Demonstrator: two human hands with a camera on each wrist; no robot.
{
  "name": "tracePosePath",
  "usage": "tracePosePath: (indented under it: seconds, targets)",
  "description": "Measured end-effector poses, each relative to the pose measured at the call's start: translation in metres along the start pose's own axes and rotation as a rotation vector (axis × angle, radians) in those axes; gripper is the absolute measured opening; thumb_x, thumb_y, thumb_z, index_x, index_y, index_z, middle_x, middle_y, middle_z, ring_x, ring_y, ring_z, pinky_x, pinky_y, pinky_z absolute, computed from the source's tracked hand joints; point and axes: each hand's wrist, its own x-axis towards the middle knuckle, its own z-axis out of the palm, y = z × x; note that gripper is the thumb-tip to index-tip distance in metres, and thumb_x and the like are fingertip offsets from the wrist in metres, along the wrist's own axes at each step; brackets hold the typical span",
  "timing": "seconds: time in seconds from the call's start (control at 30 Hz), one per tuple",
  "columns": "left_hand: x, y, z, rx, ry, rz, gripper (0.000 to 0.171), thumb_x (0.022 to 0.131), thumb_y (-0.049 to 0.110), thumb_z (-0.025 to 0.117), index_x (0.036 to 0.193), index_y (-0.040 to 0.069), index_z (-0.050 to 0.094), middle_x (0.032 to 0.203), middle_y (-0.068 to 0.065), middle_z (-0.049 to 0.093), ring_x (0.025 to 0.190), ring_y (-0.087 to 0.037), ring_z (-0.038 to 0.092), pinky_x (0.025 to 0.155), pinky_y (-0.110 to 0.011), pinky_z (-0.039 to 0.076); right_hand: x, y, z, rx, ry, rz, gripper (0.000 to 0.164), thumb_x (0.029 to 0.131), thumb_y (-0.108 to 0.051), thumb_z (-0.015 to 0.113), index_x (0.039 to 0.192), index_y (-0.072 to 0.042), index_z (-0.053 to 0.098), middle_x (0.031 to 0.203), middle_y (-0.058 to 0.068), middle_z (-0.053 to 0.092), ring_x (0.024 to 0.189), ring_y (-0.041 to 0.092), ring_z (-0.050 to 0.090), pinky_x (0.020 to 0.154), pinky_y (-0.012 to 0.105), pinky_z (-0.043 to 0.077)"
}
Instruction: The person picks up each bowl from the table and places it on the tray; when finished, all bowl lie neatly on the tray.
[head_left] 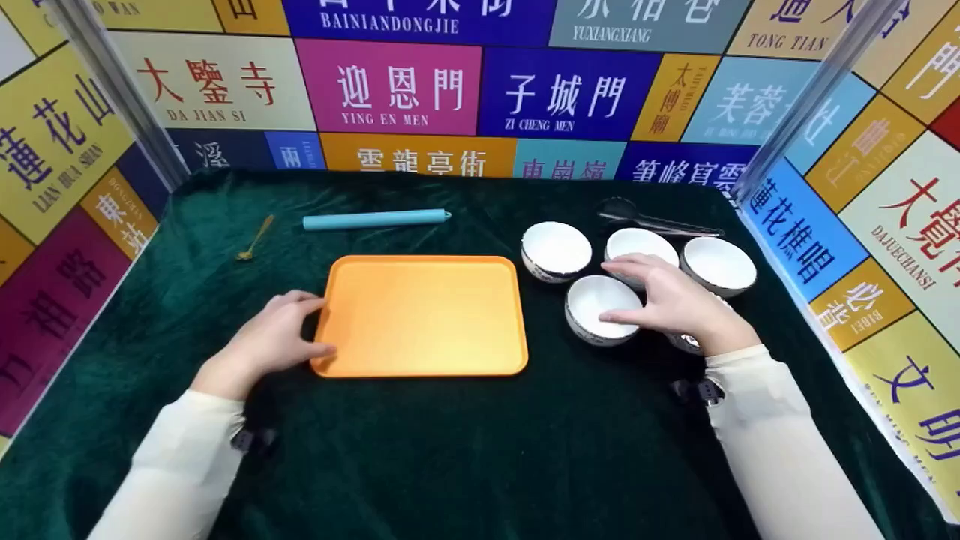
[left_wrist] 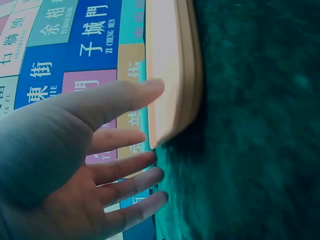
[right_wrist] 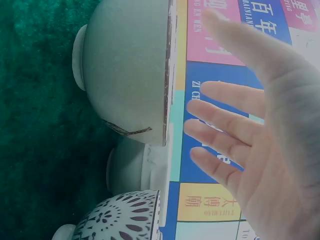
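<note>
My left hand (head_left: 266,341) is at the left edge of an orange rectangular tray (head_left: 424,315), thumb over its near left corner and fingers loosely spread. In the left wrist view the thumb overlaps the tray's rim (left_wrist: 167,65), and nothing is gripped. Over a cluster of white bowls on the right hovers my right hand (head_left: 664,296), fingers apart. Its thumb overlaps the nearest bowl (head_left: 589,296). In the right wrist view that hand (right_wrist: 240,135) stands beside the rims with an empty palm. A patterned bowl (right_wrist: 120,215) shows lower there. Another bowl (head_left: 686,343) is mostly hidden beneath the right wrist.
Behind the tray lies a teal stick (head_left: 375,219), with a small gold spoon (head_left: 256,238) to its left. More bowls stand nearby, at back left (head_left: 555,247) and far right (head_left: 720,262). A dark long-handled utensil (head_left: 664,223) lies behind them. Printed panels enclose the green cloth.
</note>
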Motion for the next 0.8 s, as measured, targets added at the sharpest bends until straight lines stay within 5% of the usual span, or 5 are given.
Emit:
tracePosePath:
  seconds: [0.8]
  targets:
    - [-0.017, -0.009, 0.002, -0.041, -0.033, 0.075, 0.087, 0.082, 0.045, 0.085, 0.15, 0.002, 0.052, 0.162, -0.014, 0.039, 0.142, -0.037, 0.037, 0.115, -0.063, 0.038, -0.004, 0.006, 0.007, -0.023, -0.102, -0.026, 0.11, 0.062, -0.062, 0.093, 0.148, -0.004, 0.055, 0.153, 0.021, 0.051, 0.142, 0.04, 0.044, 0.118, 0.06, 0.035]
